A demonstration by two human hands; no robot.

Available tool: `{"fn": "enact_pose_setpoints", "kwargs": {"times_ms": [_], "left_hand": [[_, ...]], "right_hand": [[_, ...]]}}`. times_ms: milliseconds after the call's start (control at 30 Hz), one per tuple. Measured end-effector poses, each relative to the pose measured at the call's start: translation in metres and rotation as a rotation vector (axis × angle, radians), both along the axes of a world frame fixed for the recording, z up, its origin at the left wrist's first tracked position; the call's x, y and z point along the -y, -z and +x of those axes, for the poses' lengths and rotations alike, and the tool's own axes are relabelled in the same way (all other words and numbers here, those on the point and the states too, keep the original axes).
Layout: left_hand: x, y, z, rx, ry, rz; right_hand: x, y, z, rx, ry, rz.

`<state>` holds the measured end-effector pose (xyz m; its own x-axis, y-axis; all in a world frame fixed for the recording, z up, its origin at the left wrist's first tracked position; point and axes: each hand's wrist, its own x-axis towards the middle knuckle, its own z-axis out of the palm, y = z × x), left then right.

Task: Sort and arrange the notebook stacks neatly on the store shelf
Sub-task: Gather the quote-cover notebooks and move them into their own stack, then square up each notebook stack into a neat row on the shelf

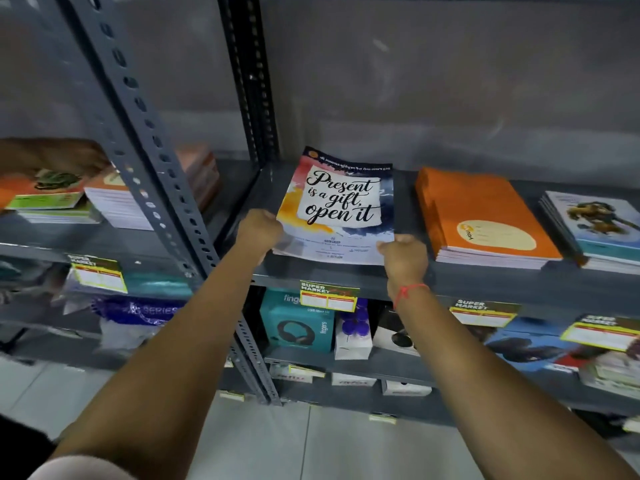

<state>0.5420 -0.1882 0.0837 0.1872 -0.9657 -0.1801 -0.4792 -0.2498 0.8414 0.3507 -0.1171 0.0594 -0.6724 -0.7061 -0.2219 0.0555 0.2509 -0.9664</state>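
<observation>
A notebook [339, 206] with a colourful cover reading "Present is a gift, open it" lies on the grey metal shelf [485, 282], its near edge lifted slightly. My left hand [259, 230] grips its lower left corner. My right hand [403, 256], with a red thread at the wrist, grips its lower right corner. To the right lies a stack of orange notebooks [485, 220], then a stack with a blue illustrated cover [595, 226] at the frame edge.
A slotted upright post [152, 161] divides this bay from the left bay, where more notebook stacks [114, 202] lie. Lower shelves hold a teal headphone box [298, 323] and other boxed goods. Yellow price tags [329, 296] hang on the shelf edges. Tiled floor lies below.
</observation>
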Motion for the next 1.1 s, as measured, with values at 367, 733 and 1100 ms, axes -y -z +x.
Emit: {"fn": "enact_pose_setpoints", "kwargs": {"times_ms": [367, 733, 1100], "left_hand": [[-0.024, 0.035, 0.015, -0.389, 0.057, -0.17], [-0.037, 0.071, 0.015, -0.497, 0.206, -0.256], [-0.02, 0.078, 0.013, -0.444, 0.071, -0.357]], "right_hand": [[-0.022, 0.037, -0.02, -0.177, -0.238, -0.121], [-0.022, 0.054, -0.042, -0.344, -0.588, -0.149], [-0.007, 0.063, -0.049, -0.286, -0.531, -0.241]]}}
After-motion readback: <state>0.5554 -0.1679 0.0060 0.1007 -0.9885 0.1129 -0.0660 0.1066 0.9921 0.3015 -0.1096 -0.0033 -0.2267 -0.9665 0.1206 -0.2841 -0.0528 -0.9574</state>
